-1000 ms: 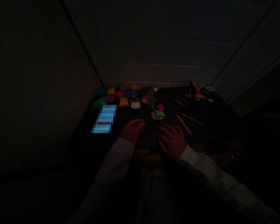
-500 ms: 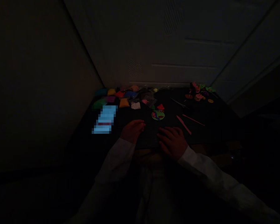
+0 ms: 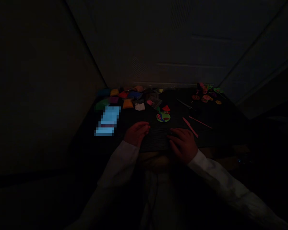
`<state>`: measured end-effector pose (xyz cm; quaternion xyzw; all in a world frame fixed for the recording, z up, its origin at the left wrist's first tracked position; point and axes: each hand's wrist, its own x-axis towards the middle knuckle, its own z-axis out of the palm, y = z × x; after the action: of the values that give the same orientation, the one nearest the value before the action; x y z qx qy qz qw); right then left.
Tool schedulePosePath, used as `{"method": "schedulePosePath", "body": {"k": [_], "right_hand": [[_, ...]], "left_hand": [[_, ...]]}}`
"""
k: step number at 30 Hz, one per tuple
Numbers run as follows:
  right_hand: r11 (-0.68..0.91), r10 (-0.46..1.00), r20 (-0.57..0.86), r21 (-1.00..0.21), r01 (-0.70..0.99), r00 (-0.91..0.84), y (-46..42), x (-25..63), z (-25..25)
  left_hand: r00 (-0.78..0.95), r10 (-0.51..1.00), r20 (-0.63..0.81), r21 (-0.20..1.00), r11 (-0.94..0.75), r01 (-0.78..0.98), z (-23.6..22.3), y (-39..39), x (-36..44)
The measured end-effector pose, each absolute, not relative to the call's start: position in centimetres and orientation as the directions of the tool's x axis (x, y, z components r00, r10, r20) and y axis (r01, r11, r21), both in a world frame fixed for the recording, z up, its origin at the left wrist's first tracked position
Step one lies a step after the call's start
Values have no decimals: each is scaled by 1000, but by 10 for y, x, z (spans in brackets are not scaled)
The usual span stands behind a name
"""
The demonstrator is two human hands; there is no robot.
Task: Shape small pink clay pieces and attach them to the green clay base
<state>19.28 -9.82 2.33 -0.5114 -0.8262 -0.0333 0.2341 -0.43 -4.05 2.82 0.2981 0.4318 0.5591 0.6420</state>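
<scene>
The fingers of my left hand point(image 3: 133, 134) are curled in close to the thumb, nearly closed; in this gloom I cannot tell whether a small bit of something sits between them. My right hand point(image 3: 184, 146) is palm down and loosely open, its fingers a little apart, with nothing that I can see in them. Whether they touch the desk point(image 3: 156, 139) or hover just above it, I cannot tell.

Working this way, I would judge light fingertips and low, steady wrists best, with the small work kept in the gap between my hands, where both can reach it.

Just beyond that gap lies the decorated green disc point(image 3: 167, 117), flat on the desk, a red piece point(image 3: 166, 108) at its far edge. It looks soft, so a trailing cuff or knuckle could mar it.

Beside my right knuckles is the pink knife point(image 3: 190, 126), the nearest thing in that hand's way, then the thin pink stick point(image 3: 200, 122). Scissors point(image 3: 185, 104) lie farther back, and small colourful figures point(image 3: 205, 98) beyond them. Past my left hand glows a blurred bright screen point(image 3: 108, 121); behind it, bags of coloured material point(image 3: 128, 103) crowd the desk. The dark is the worst hindrance.
</scene>
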Motion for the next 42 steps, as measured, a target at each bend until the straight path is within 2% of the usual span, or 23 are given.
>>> {"method": "schedulePosePath", "body": {"k": [9,17,22,25,27,30,33,36,39,42], "right_hand": [[494,818,396,-108,863,-418,-100,194,21],[481,838,385,-186,857,-387,-97,194,27],[480,850,355,-218,850,-389,-88,190,33],[485,848,361,-235,842,-388,-81,187,34],[482,847,376,-242,842,-377,-76,185,33],[474,846,396,-248,845,-358,-70,183,30],[465,844,424,-269,844,-329,-65,180,30],[440,853,432,-293,849,-293,-62,178,31],[423,862,427,-313,850,-271,-61,176,30],[417,867,423,-328,848,-263,-60,177,26]], "left_hand": [[23,979,-202,865,189,-465,25,-39,-6],[-25,962,-273,863,233,-448,31,-40,-5],[-3,934,-357,866,330,-377,36,-34,-11],[-25,924,-383,903,368,-224,46,-25,-15],[-54,942,-332,942,328,-72,54,-19,-16],[-75,953,-292,940,301,163,60,-13,-16],[-59,954,-294,881,294,371,61,-11,-15],[3,978,-208,805,170,569,60,-11,-14],[48,989,-141,738,73,670,62,-10,-11],[70,988,-140,698,48,715,63,-8,-10]]}}
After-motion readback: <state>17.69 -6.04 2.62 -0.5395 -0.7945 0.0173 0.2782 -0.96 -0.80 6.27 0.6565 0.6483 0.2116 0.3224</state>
